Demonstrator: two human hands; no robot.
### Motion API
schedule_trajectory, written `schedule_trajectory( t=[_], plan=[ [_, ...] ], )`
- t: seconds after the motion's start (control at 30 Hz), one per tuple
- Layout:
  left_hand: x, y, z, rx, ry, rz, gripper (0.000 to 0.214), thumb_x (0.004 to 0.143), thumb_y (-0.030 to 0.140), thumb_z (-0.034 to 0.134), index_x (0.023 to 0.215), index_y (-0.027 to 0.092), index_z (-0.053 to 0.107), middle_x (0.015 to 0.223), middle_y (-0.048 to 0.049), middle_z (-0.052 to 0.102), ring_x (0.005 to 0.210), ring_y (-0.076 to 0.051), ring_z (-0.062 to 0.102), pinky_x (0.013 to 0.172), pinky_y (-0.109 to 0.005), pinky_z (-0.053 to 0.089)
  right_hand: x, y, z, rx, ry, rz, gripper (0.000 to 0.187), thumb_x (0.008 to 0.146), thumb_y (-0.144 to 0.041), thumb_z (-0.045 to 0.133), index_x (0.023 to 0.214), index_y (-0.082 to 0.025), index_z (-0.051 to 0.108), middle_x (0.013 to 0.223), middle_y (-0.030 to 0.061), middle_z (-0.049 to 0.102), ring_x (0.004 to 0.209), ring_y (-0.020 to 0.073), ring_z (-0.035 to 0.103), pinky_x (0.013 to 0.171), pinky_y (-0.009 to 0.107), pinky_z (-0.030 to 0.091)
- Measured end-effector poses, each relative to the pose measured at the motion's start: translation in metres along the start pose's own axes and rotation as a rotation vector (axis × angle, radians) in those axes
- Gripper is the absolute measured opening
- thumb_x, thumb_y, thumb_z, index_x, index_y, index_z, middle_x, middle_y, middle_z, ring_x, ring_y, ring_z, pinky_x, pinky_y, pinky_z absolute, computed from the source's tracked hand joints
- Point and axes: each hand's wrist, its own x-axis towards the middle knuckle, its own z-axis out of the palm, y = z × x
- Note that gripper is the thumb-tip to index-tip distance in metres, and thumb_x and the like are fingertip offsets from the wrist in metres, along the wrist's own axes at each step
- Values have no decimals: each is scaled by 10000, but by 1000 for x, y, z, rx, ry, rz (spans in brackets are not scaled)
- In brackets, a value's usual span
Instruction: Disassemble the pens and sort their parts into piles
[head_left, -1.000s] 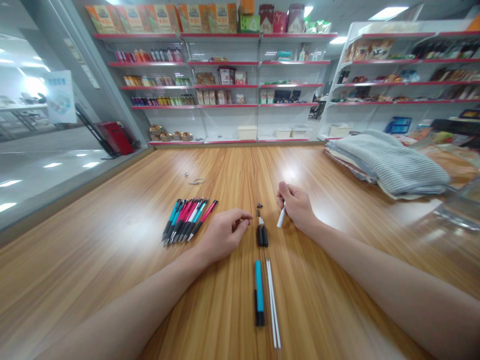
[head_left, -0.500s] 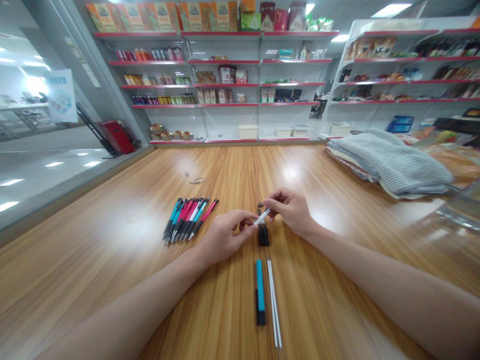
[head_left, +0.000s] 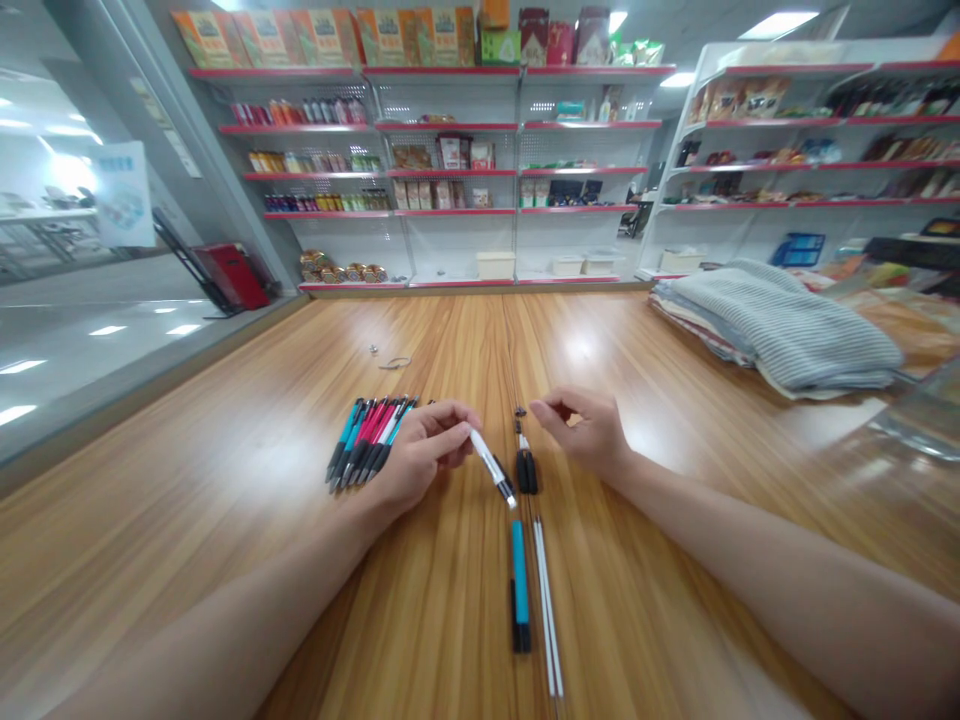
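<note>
Passed across since the earlier frame, the white plastic pen barrel with a black tip (head_left: 491,465) now sits pinched in the left hand (head_left: 416,455), slanting just above the wooden table (head_left: 187,480). The right hand (head_left: 589,432) hovers empty and loosely curled. Pen assembly seems under way, and the small black pen parts (head_left: 526,470) beside it would need a fine pinch.

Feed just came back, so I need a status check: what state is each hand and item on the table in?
Left hand: closed on white pen, tip angled down.
Right hand: empty, fingers loosely curled.
Pen row: lying side by side.
Teal pen: lying flat.
White refills: loose beside it.
Towels: folded, stacked.
</note>
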Motion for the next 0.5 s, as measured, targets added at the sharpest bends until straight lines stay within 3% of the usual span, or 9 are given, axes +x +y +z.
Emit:
schedule_trajectory(
  t=[0.1,0.2,0.5],
  plan=[
    [-5,6,-1,130,-262,-28,285,829,401,555,800,122,608,580,-7,503,482,-84,406,444,-209,299,4,12,-5,-23,24,73,356,875,-421,537,626,-167,559,535,-8,496,494,97,423,502,239,349],
    [-9,14,4,318,-482,51,284,835,381,541,756,124,634,615,-24,547,555,-109,474,515,-222,365,5,17,-5,-31,-2,104,363,877,-426,531,623,-166,546,523,-16,472,487,92,396,486,236,318],
    [-8,18,8,467,-596,80,263,852,336,528,716,125,608,572,4,531,504,-86,428,470,-201,314,2,13,-1,-47,-122,52,370,886,-406,512,614,-160,560,510,-27,422,474,82,363,481,234,294]
  ],
)
